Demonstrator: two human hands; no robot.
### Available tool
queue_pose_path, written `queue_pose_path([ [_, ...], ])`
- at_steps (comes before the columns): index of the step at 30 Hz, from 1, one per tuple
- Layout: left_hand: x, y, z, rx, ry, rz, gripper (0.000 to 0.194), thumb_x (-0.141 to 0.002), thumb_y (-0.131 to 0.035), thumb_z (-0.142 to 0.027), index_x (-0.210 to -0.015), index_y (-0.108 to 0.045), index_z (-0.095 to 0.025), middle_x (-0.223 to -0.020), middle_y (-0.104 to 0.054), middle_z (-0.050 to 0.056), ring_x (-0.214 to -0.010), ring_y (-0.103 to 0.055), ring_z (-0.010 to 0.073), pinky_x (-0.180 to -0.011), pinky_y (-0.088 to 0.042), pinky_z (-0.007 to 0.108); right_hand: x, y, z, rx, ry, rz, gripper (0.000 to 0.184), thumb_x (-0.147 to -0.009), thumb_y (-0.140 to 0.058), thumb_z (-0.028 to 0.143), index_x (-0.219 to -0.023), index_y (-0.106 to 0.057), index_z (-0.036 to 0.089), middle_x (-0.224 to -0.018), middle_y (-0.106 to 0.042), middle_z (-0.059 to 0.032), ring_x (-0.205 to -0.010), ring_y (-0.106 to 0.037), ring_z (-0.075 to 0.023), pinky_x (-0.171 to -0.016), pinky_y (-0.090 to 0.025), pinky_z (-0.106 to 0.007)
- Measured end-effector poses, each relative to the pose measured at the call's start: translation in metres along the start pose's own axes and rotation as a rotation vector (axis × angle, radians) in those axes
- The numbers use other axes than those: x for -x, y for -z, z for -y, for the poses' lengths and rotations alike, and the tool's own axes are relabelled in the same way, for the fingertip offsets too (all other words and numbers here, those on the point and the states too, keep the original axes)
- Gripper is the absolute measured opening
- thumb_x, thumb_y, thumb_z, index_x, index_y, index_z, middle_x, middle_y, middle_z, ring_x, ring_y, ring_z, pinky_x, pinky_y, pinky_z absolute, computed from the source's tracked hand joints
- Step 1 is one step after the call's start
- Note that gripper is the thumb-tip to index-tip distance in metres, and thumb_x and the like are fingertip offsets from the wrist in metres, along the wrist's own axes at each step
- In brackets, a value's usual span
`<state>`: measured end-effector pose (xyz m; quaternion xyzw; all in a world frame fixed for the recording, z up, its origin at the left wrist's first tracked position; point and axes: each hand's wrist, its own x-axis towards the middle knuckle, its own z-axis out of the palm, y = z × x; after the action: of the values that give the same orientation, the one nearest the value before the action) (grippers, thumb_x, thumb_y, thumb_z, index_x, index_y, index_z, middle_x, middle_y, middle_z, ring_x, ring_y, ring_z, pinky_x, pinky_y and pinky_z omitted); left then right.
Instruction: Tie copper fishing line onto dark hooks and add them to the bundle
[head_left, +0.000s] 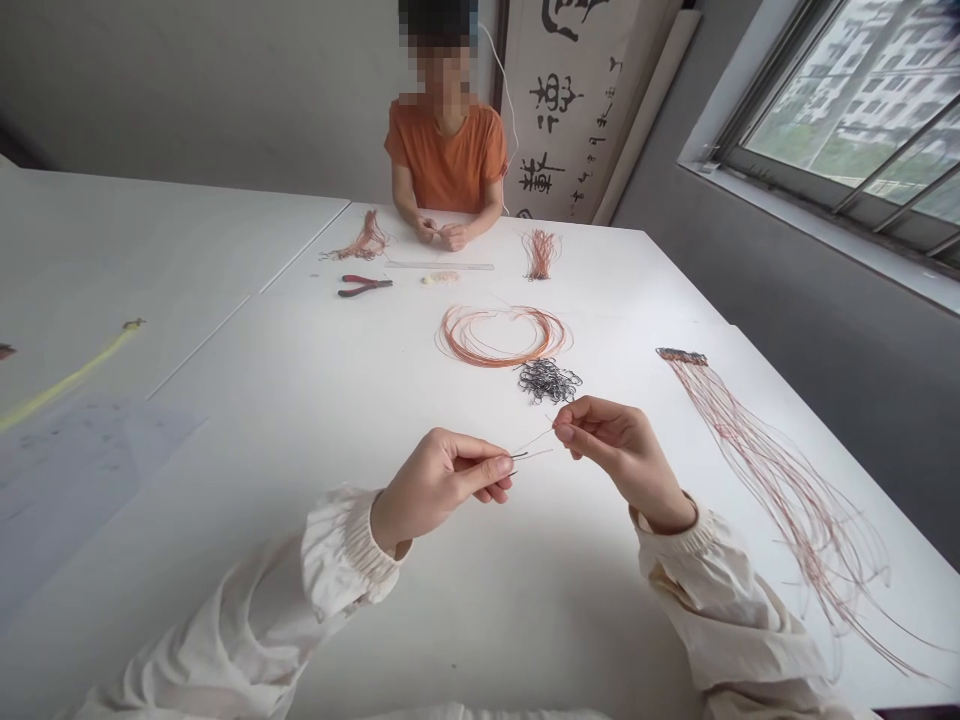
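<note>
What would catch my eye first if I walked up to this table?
First, the left hand and right hand pinching thin wires above the white table. Just beyond them lie a copper wire coil and a black wire tangle, while long copper strands fan out to the right.

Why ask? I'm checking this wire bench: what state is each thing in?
Left hand: fingers pinched on thin wires.
Right hand: fingers pinched on thin wires too.
Pliers: shut, lying on the table.
Copper wire coil: loose, lying flat.
Dark wire pile: tangled.
Long copper wires: fanned out, top ends bunched.
</note>
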<state>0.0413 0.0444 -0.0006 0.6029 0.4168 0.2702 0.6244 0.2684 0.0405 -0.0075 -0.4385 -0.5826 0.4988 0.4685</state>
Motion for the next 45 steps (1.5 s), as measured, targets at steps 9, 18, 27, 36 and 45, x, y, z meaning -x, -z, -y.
queue_pose_path([
  [9,0.003,-0.001,0.003,-0.11,0.0,0.026,0.03,-0.087,-0.063,-0.04,-0.085,-0.074,-0.011,-0.073,-0.068,0.007,-0.063,-0.063,0.015,-0.061,-0.056,0.026,0.007,-0.015,0.0,0.263,0.066,0.161,0.016,-0.088,-0.063,0.031,-0.088,-0.073,0.019,-0.076,-0.07,-0.0051,-0.061,-0.053,-0.0145,-0.054,-0.045,-0.028],
  [18,0.002,0.001,-0.002,-0.071,0.005,0.078,0.029,-0.086,-0.065,-0.037,-0.079,-0.073,-0.01,-0.069,-0.067,0.007,-0.06,-0.063,0.014,-0.059,-0.053,0.025,0.006,-0.01,0.002,0.241,0.051,0.204,0.014,-0.088,-0.064,0.029,-0.087,-0.073,0.018,-0.076,-0.07,-0.0043,-0.061,-0.051,-0.0135,-0.055,-0.041,-0.027],
  [27,0.005,0.0,-0.002,-0.084,-0.086,0.046,0.027,-0.086,-0.065,-0.03,-0.069,-0.071,-0.01,-0.064,-0.063,0.005,-0.056,-0.057,0.0116,-0.054,-0.05,0.022,0.009,-0.013,0.005,0.129,-0.008,0.252,0.017,-0.088,-0.066,0.031,-0.083,-0.07,0.016,-0.066,-0.061,-0.0017,-0.058,-0.044,-0.0114,-0.055,-0.036,-0.027],
  [36,0.009,-0.004,-0.005,-0.187,-0.153,-0.06,0.022,-0.085,-0.061,-0.019,-0.068,-0.071,-0.012,-0.063,-0.061,0.002,-0.055,-0.055,0.0093,-0.053,-0.046,0.02,0.01,-0.016,0.006,0.091,-0.009,0.251,0.018,-0.089,-0.065,0.03,-0.085,-0.07,0.013,-0.071,-0.064,-0.0041,-0.063,-0.048,-0.0117,-0.057,-0.037,-0.026],
  [45,0.012,-0.005,-0.005,-0.274,-0.264,-0.123,0.022,-0.086,-0.06,-0.018,-0.068,-0.072,-0.012,-0.063,-0.062,0.002,-0.054,-0.052,0.0085,-0.054,-0.044,0.02,0.015,-0.02,0.006,0.186,0.07,0.207,0.009,-0.087,-0.067,0.023,-0.087,-0.071,0.016,-0.069,-0.065,-0.0017,-0.057,-0.044,-0.009,-0.054,-0.038,-0.024],
])
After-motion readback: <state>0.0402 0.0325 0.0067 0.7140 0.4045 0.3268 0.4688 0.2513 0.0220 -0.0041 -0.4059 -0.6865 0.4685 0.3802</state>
